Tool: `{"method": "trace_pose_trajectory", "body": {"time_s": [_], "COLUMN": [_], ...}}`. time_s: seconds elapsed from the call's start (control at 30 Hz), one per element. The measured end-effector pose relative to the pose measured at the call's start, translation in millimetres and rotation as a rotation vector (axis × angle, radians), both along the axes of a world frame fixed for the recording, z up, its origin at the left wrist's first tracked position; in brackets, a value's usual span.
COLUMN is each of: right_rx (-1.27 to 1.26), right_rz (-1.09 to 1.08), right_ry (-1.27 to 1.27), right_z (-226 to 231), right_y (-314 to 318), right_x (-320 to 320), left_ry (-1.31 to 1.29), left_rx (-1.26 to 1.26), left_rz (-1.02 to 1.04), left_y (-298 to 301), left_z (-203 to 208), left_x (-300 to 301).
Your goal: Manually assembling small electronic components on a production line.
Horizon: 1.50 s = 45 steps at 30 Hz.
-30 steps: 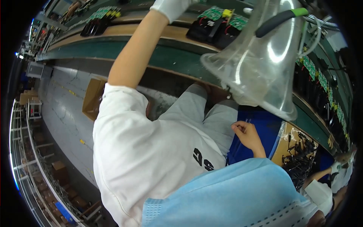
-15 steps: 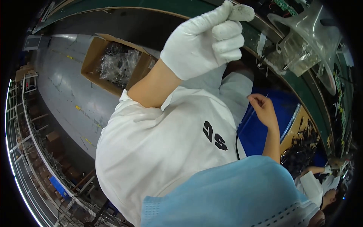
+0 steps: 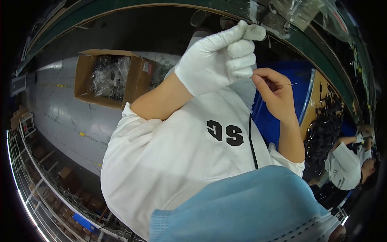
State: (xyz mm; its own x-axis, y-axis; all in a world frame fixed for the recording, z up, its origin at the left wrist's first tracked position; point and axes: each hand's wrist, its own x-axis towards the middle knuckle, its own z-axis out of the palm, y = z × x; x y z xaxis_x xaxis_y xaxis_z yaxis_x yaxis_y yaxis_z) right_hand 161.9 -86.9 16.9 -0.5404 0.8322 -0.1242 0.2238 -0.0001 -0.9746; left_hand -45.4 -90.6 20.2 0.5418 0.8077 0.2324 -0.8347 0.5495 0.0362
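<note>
My left hand (image 3: 219, 58), in a white glove with a greyish, dirty fingertip, is raised in front of my chest. Its fingers are curled and the thumb presses toward the index finger; anything pinched there is too small or hidden to make out. Close below the gloved little finger is my bare right hand (image 3: 276, 90), with thumb and index finger pinched together. A thin, pale wire-like piece (image 3: 291, 84) sticks out from it to the right. Whether the right fingertips touch the glove, I cannot tell.
An open cardboard box (image 3: 131, 80) with clear plastic bags (image 3: 111, 76) stands on the grey floor at left. A green bench edge (image 3: 318, 60) curves along the top and right. Beyond a blue bin (image 3: 278, 121) lie black cables (image 3: 326, 129). A co-worker (image 3: 342, 165) sits at far right.
My right hand has come up and left, close to the gloved hand. The left hand keeps its curled shape and sits slightly lower. The view has shifted, showing more of the co-worker.
</note>
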Motion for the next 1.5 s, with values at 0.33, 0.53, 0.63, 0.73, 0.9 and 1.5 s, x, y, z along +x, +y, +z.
{"method": "trace_pose_trajectory", "body": {"time_s": [0.33,0.53,0.63,0.73,0.9,1.5], "right_rx": [0.006,0.085,0.126,0.137,0.128,0.254], "right_rz": [0.144,0.192,0.267,0.317,0.227,-0.898], "right_ry": [-0.278,-0.534,-0.563,-0.559,-0.541,-1.053], "right_z": [-38,-70,-80,-92,-85,-37], "right_y": [37,51,49,45,41,145], "right_x": [46,54,49,50,60,336], "left_ry": [0.697,1.564,1.858,2.252,2.256,2.175], "left_rx": [-0.042,0.257,0.484,0.796,0.991,0.705], "left_rz": [0.495,0.907,1.043,0.828,0.238,1.122], "left_y": [18,102,138,230,262,164], "left_z": [-16,45,82,74,105,57], "left_x": [-12,-70,-77,-96,-67,-166]}}
